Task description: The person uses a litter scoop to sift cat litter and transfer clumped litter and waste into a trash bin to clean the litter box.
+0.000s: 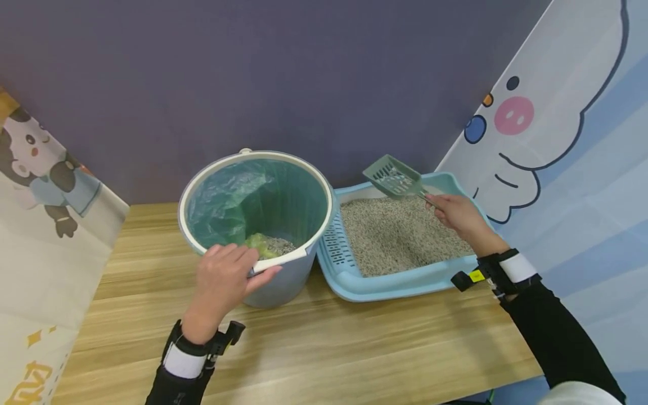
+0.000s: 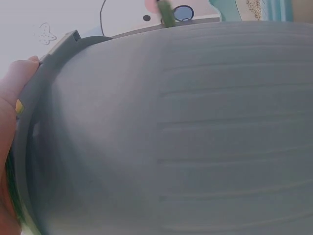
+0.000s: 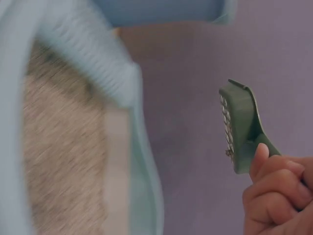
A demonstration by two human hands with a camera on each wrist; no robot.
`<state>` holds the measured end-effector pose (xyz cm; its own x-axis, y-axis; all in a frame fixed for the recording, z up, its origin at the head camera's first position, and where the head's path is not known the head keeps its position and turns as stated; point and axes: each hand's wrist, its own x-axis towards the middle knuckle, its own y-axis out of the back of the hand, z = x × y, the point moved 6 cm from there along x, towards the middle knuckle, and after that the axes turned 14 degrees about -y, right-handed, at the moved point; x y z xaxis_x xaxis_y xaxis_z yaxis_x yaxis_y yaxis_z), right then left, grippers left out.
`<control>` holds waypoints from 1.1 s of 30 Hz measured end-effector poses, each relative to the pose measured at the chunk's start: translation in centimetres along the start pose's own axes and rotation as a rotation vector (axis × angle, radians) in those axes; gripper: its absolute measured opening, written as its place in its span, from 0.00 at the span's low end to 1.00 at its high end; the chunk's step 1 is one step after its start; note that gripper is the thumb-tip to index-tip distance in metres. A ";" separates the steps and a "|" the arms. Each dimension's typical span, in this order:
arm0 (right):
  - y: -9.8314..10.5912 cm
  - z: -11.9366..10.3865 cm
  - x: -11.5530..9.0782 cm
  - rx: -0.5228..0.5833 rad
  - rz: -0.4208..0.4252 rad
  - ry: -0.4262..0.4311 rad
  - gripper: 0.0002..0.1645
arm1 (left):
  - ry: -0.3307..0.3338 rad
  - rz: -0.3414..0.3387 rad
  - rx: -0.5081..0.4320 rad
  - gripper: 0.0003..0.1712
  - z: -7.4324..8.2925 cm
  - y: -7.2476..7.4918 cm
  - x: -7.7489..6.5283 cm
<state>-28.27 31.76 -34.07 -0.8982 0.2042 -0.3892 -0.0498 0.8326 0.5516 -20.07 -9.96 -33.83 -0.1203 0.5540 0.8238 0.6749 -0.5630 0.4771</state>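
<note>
My right hand (image 1: 458,219) grips the handle of a green slotted litter scoop (image 1: 394,177), held above the far part of a light blue litter box (image 1: 304,291) full of grey-beige litter (image 1: 400,236). In the right wrist view a small bit clings to the underside of the scoop (image 3: 242,127). My left hand (image 1: 223,278) holds the near rim of a grey-blue bin (image 1: 283,284), thumb along the outside. A green bag (image 1: 217,197) lines the bin; a yellow-green lump (image 1: 260,243) and some litter lie at its bottom.
Bin and box stand side by side on a wood-grain table (image 1: 324,354). A dark purple wall (image 1: 304,73) rises behind them. Printed cartoon sheets (image 1: 557,129) flank the table at left and right.
</note>
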 end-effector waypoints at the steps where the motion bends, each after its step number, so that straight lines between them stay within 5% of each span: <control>1: -0.3 -1.1 -0.2 0.041 -0.012 0.022 0.23 | 0.000 -0.001 0.000 0.32 0.0 0.0 0.0; 6: -3.0 -7.7 -2.4 0.103 -0.014 0.166 0.21 | -0.001 -0.007 -0.004 0.32 0.0 0.0 0.0; 9: -5.4 -11.4 -4.2 -0.073 0.074 0.354 0.21 | -0.005 -0.009 -0.003 0.32 0.0 0.0 0.0; 11: -7.2 -13.4 -5.6 -0.259 0.191 0.557 0.18 | -0.006 -0.009 -0.002 0.32 0.1 0.0 0.0; 15: -10.7 -15.1 -8.3 -0.685 0.571 1.068 0.11 | -0.005 -0.011 -0.009 0.32 0.1 -0.1 0.0; 18: -12.4 -14.7 -9.2 -0.862 0.807 1.349 0.09 | 0.002 -0.011 -0.014 0.32 0.1 -0.2 0.1; 20: -12.9 -14.3 -9.3 -0.896 0.866 1.453 0.08 | 0.005 -0.010 -0.017 0.33 0.0 -0.2 0.1; 24: -12.9 -13.8 -9.4 -0.892 0.910 1.522 0.10 | 0.005 -0.008 -0.025 0.32 0.1 -0.2 0.1; 27: -12.1 -13.7 -9.4 -0.836 0.938 1.475 0.09 | 0.007 -0.007 -0.026 0.32 0.0 -0.2 0.1; 30: -10.1 -13.8 -8.8 -0.729 0.935 1.303 0.10 | 0.004 -0.001 -0.021 0.33 0.0 -0.1 0.1; 33: -7.2 -13.5 -7.3 -0.581 0.834 1.041 0.11 | 0.004 0.000 -0.016 0.33 0.0 0.1 0.1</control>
<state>-27.27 17.36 -25.24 -0.6447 -0.1542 0.7487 0.6956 0.2877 0.6583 -20.02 -9.92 -33.69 -0.1233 0.5513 0.8252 0.6633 -0.5727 0.4817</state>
